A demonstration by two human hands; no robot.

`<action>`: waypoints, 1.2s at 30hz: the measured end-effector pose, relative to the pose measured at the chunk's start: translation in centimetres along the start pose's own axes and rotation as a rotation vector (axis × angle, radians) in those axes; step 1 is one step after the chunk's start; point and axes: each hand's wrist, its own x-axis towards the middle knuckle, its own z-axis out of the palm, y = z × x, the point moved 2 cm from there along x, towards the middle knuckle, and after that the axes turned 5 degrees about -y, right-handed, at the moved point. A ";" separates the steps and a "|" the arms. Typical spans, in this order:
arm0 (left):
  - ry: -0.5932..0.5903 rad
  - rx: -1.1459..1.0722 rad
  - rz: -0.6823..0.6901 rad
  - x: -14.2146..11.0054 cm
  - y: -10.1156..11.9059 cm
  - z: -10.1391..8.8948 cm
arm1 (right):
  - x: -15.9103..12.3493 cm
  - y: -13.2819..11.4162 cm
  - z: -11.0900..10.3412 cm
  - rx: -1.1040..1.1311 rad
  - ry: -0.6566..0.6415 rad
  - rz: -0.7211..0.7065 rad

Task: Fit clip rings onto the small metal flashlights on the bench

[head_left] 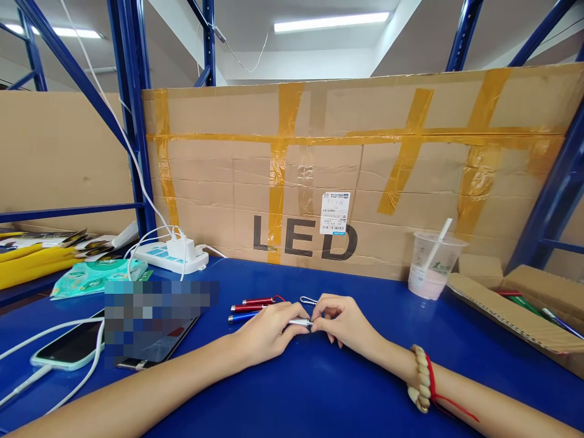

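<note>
My left hand is closed around a slim silver pen-like metal tube, whose dark tip points right. At that tip, the fingers of my right hand are pinched together. A thin pale looped cord sticks out behind the right fingers and appears gripped in them; its far end is hidden. Just beyond the left hand lie similar tubes: a blue one, a red one and another red one with a red cord. The left hand partly covers them.
A cup with a straw and an open cardboard box holding pens stand at the right. Phone, dark tablet-like device, wipes packet and power strip lie left. A cardboard wall closes the back.
</note>
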 end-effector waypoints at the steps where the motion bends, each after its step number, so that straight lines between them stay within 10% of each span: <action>1: -0.001 -0.003 -0.006 0.0 0.0 0.0 | -0.1 -0.1 0.0 -0.001 -0.003 -0.007; 13: 0.068 0.157 0.104 -0.2 0.3 -0.1 | -0.6 -0.7 0.4 -0.005 -0.087 -0.045; 36: 0.030 0.055 -0.114 0.5 0.9 -0.8 | 0.5 -0.3 0.1 0.110 -0.218 0.123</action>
